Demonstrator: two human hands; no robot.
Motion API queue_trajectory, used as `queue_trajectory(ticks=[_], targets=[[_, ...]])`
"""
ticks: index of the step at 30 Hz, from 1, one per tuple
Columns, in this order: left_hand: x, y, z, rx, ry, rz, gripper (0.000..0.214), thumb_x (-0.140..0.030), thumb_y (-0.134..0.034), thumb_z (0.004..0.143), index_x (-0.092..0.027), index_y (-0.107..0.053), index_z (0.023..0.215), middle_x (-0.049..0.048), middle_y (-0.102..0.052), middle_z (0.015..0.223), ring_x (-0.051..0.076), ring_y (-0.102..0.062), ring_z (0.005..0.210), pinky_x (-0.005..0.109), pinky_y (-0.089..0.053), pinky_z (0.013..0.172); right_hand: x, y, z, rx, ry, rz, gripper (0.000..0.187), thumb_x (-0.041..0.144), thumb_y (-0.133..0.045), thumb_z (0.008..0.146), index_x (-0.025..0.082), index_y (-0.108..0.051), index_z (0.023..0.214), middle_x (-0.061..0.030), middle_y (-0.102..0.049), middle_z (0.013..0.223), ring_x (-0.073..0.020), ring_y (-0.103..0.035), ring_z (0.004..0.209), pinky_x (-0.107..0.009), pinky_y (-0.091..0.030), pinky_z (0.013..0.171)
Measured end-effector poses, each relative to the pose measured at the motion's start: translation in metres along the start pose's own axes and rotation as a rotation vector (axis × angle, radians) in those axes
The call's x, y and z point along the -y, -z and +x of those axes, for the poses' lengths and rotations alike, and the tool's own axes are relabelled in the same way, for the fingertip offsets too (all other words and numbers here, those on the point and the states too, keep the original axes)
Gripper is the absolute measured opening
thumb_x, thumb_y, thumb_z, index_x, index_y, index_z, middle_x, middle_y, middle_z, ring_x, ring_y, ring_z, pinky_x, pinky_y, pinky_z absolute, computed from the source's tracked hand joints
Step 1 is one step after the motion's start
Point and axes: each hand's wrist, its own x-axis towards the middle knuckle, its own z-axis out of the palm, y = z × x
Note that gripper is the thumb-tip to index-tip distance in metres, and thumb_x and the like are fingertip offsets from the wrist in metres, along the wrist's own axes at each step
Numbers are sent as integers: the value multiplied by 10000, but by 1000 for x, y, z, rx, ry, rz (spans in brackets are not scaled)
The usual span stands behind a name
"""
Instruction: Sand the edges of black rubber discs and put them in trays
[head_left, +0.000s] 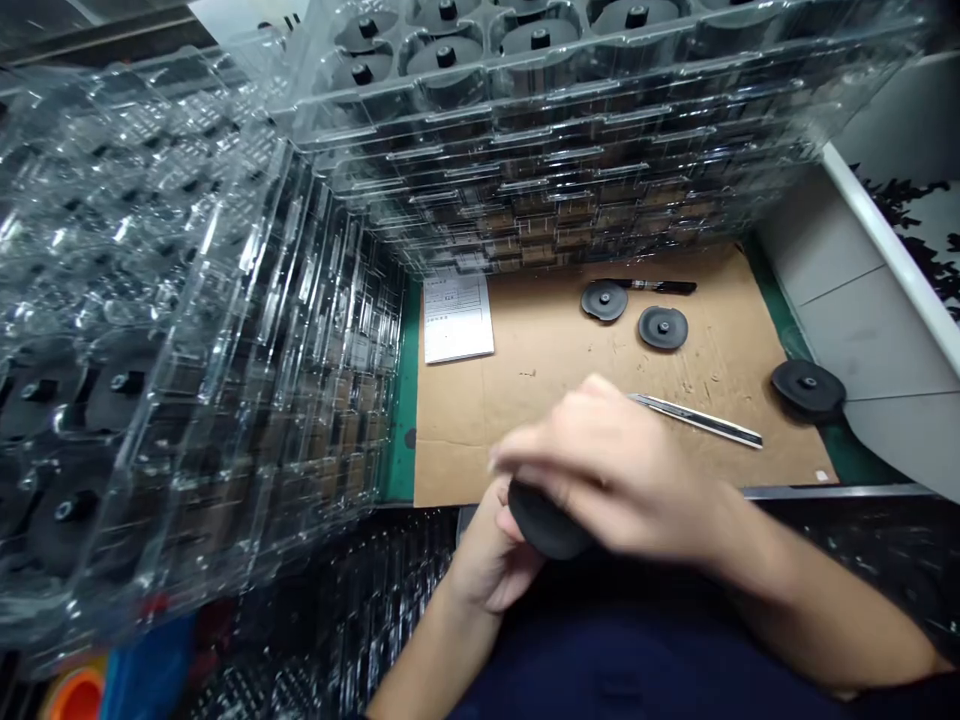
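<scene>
Both hands meet low in the middle, over the near edge of a brown cardboard sheet (570,360). A round black disc part (544,525) is gripped between them. My left hand (491,560) cups it from below with curled fingers. My right hand (615,470) lies over the top of it, fingers closed and blurred by motion. A silver knife blade (701,418) lies on the cardboard just beyond my right hand.
Three more black discs (604,299) (663,327) (808,387) lie on the cardboard's far right, with a black pen (656,286) behind them. A paper slip (457,317) lies at far left. Tall stacks of clear plastic trays (180,350) (570,150) holding black discs wall in the left and back.
</scene>
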Motion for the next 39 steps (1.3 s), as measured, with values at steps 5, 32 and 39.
queue_trajectory(ticks=[5,32,39], targets=[[2,6,-2,185,38,-267,588,-485,-733,636,-248,-594,1156,55,-646,1117,246,-660,944,311,-534,792,-69,-11,-23,-28,-580,209,270,315,-430,911,208,-640,1041,-22,-691,950,-150,-622,800,-259,-461,665],[-2,11,4,131,90,-277,567,-647,-445,786,-294,-534,1220,44,-646,1106,196,-678,886,255,-524,724,-87,-49,-73,7,-458,-143,365,253,-491,868,228,-539,1229,-83,-557,1182,-224,-503,1084,-403,-415,919],[0,21,10,14,-575,615,827,-382,-613,803,-358,-80,1436,114,-502,1279,261,-553,1109,435,-443,917,-116,-24,-115,-307,-534,-564,307,326,-519,863,228,-593,1144,-113,-557,1158,-280,-488,1101,-459,-381,923]])
